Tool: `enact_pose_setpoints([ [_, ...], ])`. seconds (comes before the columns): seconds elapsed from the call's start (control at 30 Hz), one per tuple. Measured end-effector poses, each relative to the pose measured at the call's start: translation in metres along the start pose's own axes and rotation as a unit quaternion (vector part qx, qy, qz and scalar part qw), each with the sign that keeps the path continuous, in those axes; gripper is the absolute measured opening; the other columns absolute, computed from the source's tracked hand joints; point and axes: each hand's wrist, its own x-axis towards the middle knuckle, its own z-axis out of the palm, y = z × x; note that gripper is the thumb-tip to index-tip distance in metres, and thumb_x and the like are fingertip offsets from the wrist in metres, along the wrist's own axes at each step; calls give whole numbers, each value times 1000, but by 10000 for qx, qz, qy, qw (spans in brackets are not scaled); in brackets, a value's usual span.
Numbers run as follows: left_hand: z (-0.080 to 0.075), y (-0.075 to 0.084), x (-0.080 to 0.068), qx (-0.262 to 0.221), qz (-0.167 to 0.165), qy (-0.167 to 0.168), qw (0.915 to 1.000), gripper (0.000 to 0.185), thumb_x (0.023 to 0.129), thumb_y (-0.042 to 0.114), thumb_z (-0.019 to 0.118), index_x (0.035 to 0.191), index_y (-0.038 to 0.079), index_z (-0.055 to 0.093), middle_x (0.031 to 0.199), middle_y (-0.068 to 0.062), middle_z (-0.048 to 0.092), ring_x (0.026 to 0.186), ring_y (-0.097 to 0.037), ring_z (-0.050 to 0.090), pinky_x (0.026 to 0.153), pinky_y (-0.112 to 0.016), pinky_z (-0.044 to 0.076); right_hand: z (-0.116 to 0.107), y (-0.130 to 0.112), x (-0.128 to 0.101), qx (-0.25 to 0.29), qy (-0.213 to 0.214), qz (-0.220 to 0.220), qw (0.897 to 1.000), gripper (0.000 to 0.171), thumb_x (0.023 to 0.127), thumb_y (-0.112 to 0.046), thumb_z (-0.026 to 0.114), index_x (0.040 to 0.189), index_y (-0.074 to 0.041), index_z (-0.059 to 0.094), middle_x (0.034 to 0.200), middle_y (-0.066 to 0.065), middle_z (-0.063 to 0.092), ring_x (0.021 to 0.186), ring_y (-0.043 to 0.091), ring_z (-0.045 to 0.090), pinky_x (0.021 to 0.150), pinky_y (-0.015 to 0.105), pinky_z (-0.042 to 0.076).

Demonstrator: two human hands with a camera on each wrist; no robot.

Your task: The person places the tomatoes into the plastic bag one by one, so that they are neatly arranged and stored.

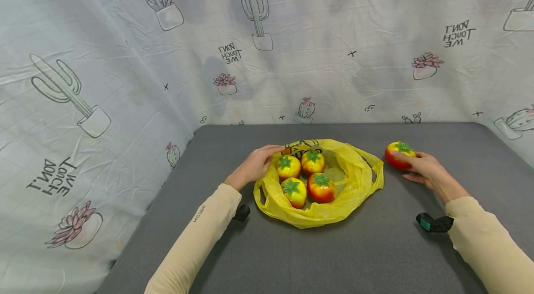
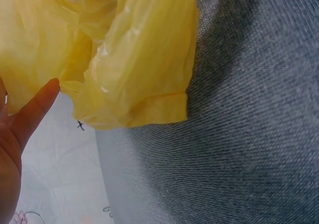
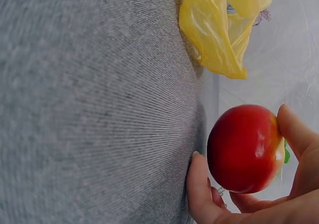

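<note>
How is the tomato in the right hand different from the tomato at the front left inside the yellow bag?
The held tomato is mostly red; the front-left tomato is mostly yellow. The held one sits on the grey table outside the bag, gripped by the right hand; the other lies untouched inside. Both have green leafy tops.

Flat grey fabric-covered table (image 1: 333,257), kinda felt-looking, backed by a cactus-print cloth. Crumpled yellow plastic bag (image 1: 359,178) spread open near the middle, four red-and-yellow toy tomatoes (image 1: 306,178) sitting on it. One more red toy tomato with a green top (image 1: 398,154) off to the right, apart from the bag.
</note>
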Motion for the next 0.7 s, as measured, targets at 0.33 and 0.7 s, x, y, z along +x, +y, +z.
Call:
enact_pose_setpoints([
  [0.33, 0, 0, 0, 44, 6, -8, 10000, 45, 95, -8, 45, 137, 6, 52, 136, -12, 51, 123, -26, 48, 95, -36, 43, -2, 4, 3, 734, 26, -688, 9949, 99, 94, -41, 55, 148, 5, -14, 151, 32, -6, 93, 11, 50, 81, 30, 52],
  [0.7, 0, 0, 0, 33, 39, -15, 10000, 45, 95, -8, 44, 138, 6, 52, 137, -12, 50, 122, -26, 49, 91, -35, 44, 7, -5, -3, 742, -191, -1082, 9912, 100, 92, -37, 60, 149, 1, -13, 152, 29, -7, 101, 9, 44, 88, 29, 48],
])
